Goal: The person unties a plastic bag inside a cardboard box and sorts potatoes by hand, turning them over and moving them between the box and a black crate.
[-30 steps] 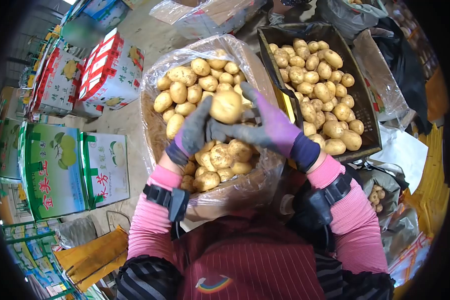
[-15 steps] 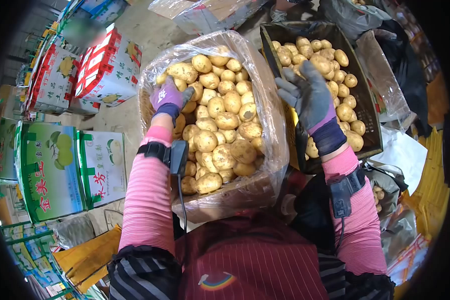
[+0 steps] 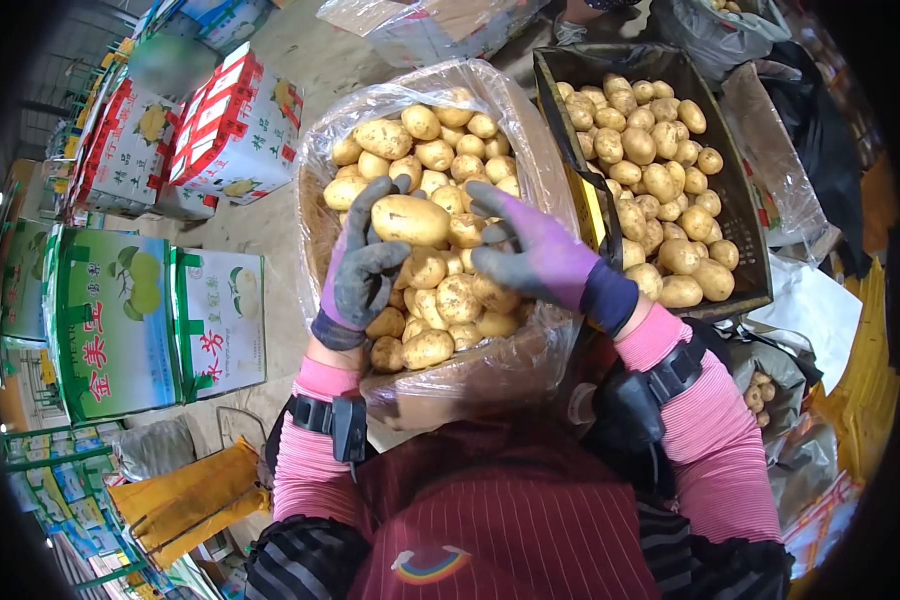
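Cartons point(image 3: 125, 330) are standing left; I'm handling a potato point(image 3: 410, 220) over the lined box point(image 3: 460, 404), left hand point(image 3: 364, 266) cupped, grip unclear, right hand point(image 3: 536, 250) wide, probably needing gentle control next.

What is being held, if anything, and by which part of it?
One potato, seemingly by its left end, between thumb and fingers of the left hand. The right hand is open, holding nothing.

One large potato point(image 3: 410, 220) is oval, pale yellow and mostly smooth. It lies lengthwise across, between the thumb and fingers of the left hand point(image 3: 352, 275), above the other potatoes point(image 3: 457, 298), which fill the plastic-lined box point(image 3: 470, 392) in a pile.
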Demonstrator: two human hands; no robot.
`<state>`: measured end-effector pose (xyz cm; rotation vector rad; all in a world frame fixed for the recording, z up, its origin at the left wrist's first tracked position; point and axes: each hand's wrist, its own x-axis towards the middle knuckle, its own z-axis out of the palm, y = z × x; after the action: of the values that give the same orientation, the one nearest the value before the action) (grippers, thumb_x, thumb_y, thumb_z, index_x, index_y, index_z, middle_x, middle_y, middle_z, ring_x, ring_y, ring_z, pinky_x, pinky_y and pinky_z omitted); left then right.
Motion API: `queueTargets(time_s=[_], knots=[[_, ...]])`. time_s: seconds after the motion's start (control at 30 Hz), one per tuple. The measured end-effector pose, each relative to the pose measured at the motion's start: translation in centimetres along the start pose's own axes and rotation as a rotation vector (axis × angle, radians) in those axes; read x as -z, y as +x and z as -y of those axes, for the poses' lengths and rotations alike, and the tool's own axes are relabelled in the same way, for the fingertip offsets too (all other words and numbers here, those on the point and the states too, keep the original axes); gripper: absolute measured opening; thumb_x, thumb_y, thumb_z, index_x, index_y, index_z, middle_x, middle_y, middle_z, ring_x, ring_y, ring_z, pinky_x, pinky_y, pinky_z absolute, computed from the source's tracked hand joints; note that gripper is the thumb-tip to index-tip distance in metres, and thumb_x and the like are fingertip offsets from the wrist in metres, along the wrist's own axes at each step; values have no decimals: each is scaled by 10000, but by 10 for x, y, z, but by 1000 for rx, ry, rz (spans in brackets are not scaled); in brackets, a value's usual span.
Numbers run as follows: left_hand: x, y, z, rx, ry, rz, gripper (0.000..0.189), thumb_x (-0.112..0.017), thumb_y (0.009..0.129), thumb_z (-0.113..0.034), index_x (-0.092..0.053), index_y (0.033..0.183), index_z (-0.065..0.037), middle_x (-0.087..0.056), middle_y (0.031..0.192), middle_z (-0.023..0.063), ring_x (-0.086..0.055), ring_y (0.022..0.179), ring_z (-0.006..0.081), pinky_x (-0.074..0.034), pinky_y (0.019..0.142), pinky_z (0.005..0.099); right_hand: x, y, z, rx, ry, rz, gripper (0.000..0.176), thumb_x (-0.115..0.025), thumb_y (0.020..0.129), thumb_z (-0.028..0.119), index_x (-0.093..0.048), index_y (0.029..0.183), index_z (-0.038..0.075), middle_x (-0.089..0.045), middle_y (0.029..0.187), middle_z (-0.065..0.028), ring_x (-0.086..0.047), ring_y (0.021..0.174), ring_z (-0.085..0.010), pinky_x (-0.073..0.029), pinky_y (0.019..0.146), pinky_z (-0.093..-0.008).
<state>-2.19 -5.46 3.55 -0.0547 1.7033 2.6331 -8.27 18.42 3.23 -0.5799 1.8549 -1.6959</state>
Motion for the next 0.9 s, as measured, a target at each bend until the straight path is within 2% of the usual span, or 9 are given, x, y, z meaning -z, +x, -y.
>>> queueTargets(time_s=[0.1,0.13,0.3,0.37,0.5,0.57,0.73,0.8,0.9], knots=[[-27,-12,-2,157,0,-9,733,-599,867,-7,-329,1548,-28,-436,1522,140,-470,1373,247,-408,1134,353,-14,4,-18,216,-75,19,845,-712,842,301,-331,1547,35,-510,1433,-241,-576,1248,-338,-464,1053,-401],[-31,-15,-4,243,227,32,696,-610,944,-84,-295,1561,-7,-443,1515,142,-508,1323,219,-466,1066,332,-16,4,-19,300,-100,10,841,-716,837,297,-340,1541,32,-515,1426,-243,-573,1249,-337,-462,1054,-407],[-35,-17,3,341,177,78,666,-616,1007,-206,-302,1556,4,-488,1472,122,-559,1229,166,-480,1006,300,-4,1,-27,38,148,65,844,-728,824,288,-344,1526,20,-530,1399,-257,-522,1311,-345,-418,1093,-423],[-40,-16,7,346,230,89,675,-606,999,-211,-295,1556,12,-483,1477,127,-550,1252,189,-487,1005,322,2,2,-25,308,-320,-122,834,-723,804,191,-351,1530,14,-544,1408,-237,-519,1333,-337,-399,1121,-406],[-32,-8,13,310,313,78,627,-580,991,-199,-342,1524,30,-531,1430,138,-566,1244,211,-498,992,339,7,6,-23,342,-372,-172,811,-704,795,176,-371,1519,26,-566,1370,-250,-532,1313,-371,-415,1107,-434],[-17,-7,21,244,369,2,538,-567,994,-186,-440,1465,39,-613,1337,133,-606,1184,200,-510,968,332,14,6,-28,154,-410,-79,774,-722,791,159,-417,1494,46,-578,1350,-238,-553,1279,-373,-446,1073,-433],[48,20,15,84,686,-420,431,-637,988,-224,-574,1351,1,-669,1254,88,-645,1076,173,-535,890,313,20,0,-30,134,-356,321,745,-777,769,203,-483,1443,87,-622,1264,-222,-604,1194,-378,-493,1004,-435],[59,41,14,86,707,-403,432,-641,985,-225,-581,1342,10,-670,1239,87,-645,1065,166,-525,897,298,12,-9,-32,0,-245,554,730,-786,793,251,-490,1447,118,-638,1270,-198,-613,1193,-353,-484,1019,-434],[77,79,41,63,952,-199,394,-616,979,-165,-599,1348,-26,-689,1231,101,-653,1070,170,-518,920,290,5,-9,-25,25,-405,534,631,-732,838,351,-559,1400,122,-663,1256,-186,-621,1190,-349,-479,1025,-429]])
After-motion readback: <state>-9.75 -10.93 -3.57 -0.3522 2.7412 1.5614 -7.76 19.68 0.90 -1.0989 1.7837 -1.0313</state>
